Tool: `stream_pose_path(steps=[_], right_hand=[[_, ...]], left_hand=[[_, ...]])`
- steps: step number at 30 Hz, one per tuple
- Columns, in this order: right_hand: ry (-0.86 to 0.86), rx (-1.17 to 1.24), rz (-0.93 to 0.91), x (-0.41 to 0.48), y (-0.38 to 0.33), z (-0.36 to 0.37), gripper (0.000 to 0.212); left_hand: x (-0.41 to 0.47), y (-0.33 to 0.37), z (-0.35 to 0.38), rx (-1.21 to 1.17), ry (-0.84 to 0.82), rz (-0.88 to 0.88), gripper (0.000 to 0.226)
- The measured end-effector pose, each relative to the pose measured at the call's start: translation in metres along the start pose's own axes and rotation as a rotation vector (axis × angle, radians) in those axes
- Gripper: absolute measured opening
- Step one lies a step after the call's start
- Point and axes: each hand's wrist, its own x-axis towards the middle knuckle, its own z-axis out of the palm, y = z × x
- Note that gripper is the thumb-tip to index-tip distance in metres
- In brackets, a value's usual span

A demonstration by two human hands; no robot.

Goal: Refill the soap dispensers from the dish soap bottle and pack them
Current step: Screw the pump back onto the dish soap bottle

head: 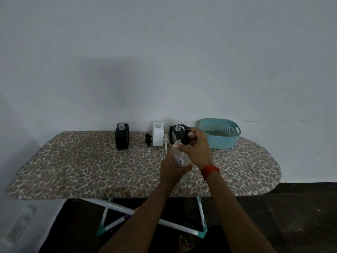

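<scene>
left grip [173, 168] around clear bottle [179, 157] handwritten "dis…", right grip [197, 148] pinching its black pump [186, 137]

- The left half of the ironing board [73, 168] lies bare, with wide room to reach in.
- Along the wall stand a black dispenser [122, 136], a white dispenser [158, 136], another black dispenser [175, 134], and a basket [219, 134].
- Two loose pumps [148, 140] [165, 141] lie in the gaps between dispensers.
</scene>
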Motion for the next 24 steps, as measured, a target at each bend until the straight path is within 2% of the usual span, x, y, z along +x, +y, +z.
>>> stream_pose_path(steps=[2,5,8,11,13,15,16,20,22,24], right_hand=[[-0.043,0.025,-0.026,0.000,0.004,0.000,0.063],[-0.166,0.070,-0.062,0.000,0.007,-0.009,0.046],[-0.264,0.128,-0.018,0.001,0.005,-0.019,0.044],[-0.156,0.084,0.045,0.003,0.004,-0.013,0.033],[-0.033,0.050,0.074,0.003,0.002,-0.005,0.052],[-0.030,0.021,0.053,0.002,0.001,0.002,0.074],[-0.051,0.005,0.035,0.001,0.000,0.003,0.076],[-0.220,0.059,0.015,0.000,0.003,-0.014,0.046],[-0.319,0.050,0.019,0.003,0.001,-0.025,0.042],[-0.345,0.078,0.043,0.005,-0.002,-0.028,0.041]], left_hand=[[0.001,0.000,-0.002,-0.001,-0.005,0.002,0.094],[0.001,-0.002,-0.003,0.009,-0.006,-0.011,0.093],[0.000,-0.003,-0.003,0.016,0.008,-0.014,0.091],[-0.002,-0.001,-0.003,0.015,0.016,-0.003,0.091],[-0.001,0.001,-0.002,0.044,0.008,-0.003,0.094],[0.000,0.001,-0.003,0.043,0.007,-0.010,0.095],[0.001,0.001,-0.004,0.039,0.002,-0.011,0.096],[0.000,-0.002,-0.005,0.039,-0.001,-0.046,0.089],[-0.002,-0.001,-0.005,0.044,0.016,-0.060,0.086],[-0.001,-0.002,-0.004,0.058,0.021,-0.072,0.088]])
